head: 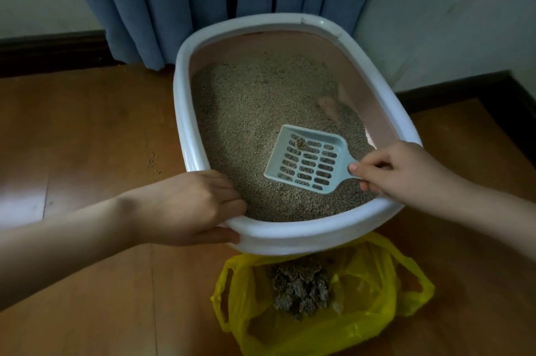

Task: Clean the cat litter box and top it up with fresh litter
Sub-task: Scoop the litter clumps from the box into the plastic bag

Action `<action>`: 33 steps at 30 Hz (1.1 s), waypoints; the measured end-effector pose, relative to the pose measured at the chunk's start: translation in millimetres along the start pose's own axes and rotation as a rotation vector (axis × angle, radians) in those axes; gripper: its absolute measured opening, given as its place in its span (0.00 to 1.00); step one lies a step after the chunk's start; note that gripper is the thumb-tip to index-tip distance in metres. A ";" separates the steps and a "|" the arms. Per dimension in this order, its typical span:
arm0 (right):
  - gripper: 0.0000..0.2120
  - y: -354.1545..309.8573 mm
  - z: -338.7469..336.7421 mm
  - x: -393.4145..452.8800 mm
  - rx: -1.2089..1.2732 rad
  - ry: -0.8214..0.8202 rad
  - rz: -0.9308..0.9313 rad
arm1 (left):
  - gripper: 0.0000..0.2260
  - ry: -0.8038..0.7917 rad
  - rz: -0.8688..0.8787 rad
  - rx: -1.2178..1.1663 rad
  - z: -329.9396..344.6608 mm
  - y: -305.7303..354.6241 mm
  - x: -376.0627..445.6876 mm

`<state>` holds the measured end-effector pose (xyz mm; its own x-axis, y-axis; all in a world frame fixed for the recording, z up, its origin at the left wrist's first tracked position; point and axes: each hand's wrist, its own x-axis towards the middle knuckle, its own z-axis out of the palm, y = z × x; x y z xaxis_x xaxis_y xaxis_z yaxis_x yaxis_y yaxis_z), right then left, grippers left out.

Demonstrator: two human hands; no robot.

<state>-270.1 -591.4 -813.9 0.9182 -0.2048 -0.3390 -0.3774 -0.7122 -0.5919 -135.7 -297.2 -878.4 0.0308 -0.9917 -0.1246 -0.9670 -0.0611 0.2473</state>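
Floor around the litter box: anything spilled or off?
Yes. A few litter granules lie scattered on the wooden floor left of the litter box, outside its rim. Nothing else stands out: the scooped clumps sit inside the yellow bag, and the box looks intact.

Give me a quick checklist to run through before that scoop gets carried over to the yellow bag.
1. Scoop gripped: ok, the right hand pinches its handle.
2. Something worth dumping: ok, one small clump sits near the scoop's far edge; loose litter has mostly sifted out.
3. Litter box steadied: ok, the left hand holds its near rim.
4. Yellow bag open: ok, its mouth gapes just in front of the box, with dark clumps already inside.
5. Scoop level: cannot tell, it looks slightly tilted.
6. Floor free of spills: not ok, a few grains lie left of the box.
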 end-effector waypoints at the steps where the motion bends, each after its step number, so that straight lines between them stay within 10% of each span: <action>1: 0.18 -0.2 -0.3 -4.2 0.015 0.008 -0.016 | 0.17 0.037 -0.004 -0.014 -0.3 1.5 -1.1; 16: 0.21 9.7 9.5 -73.6 -0.265 -0.132 -0.469 | 0.16 0.172 0.062 0.139 0.8 15.1 -14.1; 33: 0.15 56.2 71.4 -90.6 -0.846 0.306 -0.861 | 0.19 0.179 0.078 0.173 0.6 13.8 -13.3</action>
<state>-383.1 -564.9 -868.6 0.8615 0.4760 0.1768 0.4524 -0.8776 0.1583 -149.5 -284.8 -873.9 -0.0157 -0.9978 0.0646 -0.9966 0.0208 0.0800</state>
